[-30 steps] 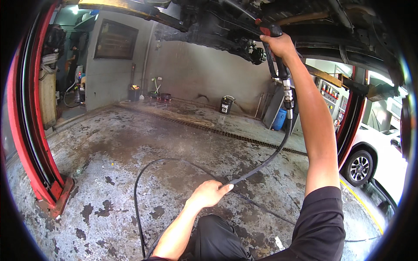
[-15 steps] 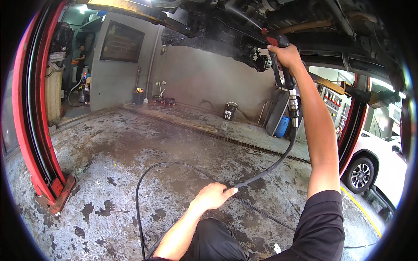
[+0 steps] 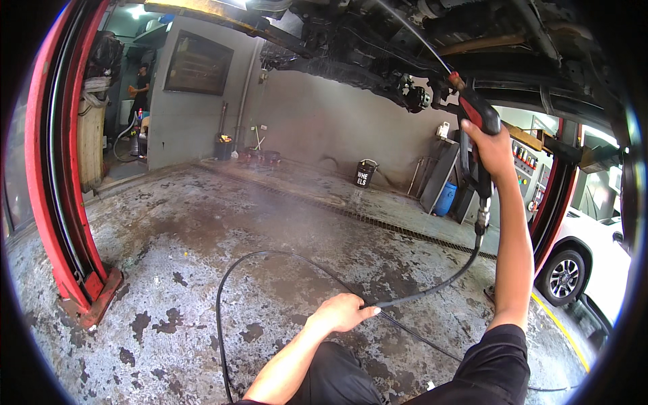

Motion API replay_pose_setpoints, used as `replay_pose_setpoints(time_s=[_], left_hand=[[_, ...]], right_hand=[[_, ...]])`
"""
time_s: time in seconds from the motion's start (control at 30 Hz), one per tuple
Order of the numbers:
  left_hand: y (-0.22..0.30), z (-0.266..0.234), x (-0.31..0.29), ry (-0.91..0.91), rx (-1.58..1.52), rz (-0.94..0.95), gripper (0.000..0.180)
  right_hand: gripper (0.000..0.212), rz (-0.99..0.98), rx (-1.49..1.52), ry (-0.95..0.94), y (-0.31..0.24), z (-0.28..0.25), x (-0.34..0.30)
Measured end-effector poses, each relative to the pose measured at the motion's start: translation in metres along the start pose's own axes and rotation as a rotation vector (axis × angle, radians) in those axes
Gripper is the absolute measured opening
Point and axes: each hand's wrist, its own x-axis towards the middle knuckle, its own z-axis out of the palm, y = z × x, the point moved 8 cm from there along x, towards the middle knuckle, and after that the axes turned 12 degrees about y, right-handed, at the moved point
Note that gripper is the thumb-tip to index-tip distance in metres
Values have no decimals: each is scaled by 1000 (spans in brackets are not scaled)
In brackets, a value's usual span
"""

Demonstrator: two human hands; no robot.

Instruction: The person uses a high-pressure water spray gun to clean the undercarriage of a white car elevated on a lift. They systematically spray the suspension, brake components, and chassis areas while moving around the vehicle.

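Observation:
Raised at the upper right, my right hand (image 3: 494, 152) is closed round the grip of a black and red pressure washer gun (image 3: 478, 109). The gun's thin metal lance (image 3: 422, 40) slants up and left under the dark underside of a raised vehicle (image 3: 337, 57). From the fitting below the grip, a black hose (image 3: 435, 290) curves down to my left hand (image 3: 339, 313). That hand is closed round the hose at the lower middle, and the hose loops on across the wet floor. Whether a finger presses the trigger cannot be seen.
Red lift posts stand left (image 3: 64, 169) and right (image 3: 550, 196). A black bucket (image 3: 366, 174) and a blue drum (image 3: 445, 199) are by the back wall, behind a floor drain grate (image 3: 398, 228). A white car (image 3: 590, 253) is at right. Another person (image 3: 141, 88) stands in the left doorway.
My right hand has moved right and slightly down with the gun, which now tilts more toward the upper left. My left hand still grips the hose, a little lower in view.

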Motion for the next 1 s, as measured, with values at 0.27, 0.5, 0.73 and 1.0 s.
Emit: replay_pose_setpoints(time_s=[0.27, 0.5, 0.73, 1.0], left_hand=[[12, 39, 4, -133, 8, 77, 64], [22, 63, 0, -196, 52, 163, 65], [18, 70, -1, -278, 100, 119, 63], [15, 79, -2, -265, 61, 140, 65]], right_hand=[[38, 9, -40, 25, 7, -53, -74], [38, 59, -97, 6, 23, -73, -103], [42, 107, -104, 33, 35, -84, -124], [48, 112, -142, 38, 42, -96, -139]])
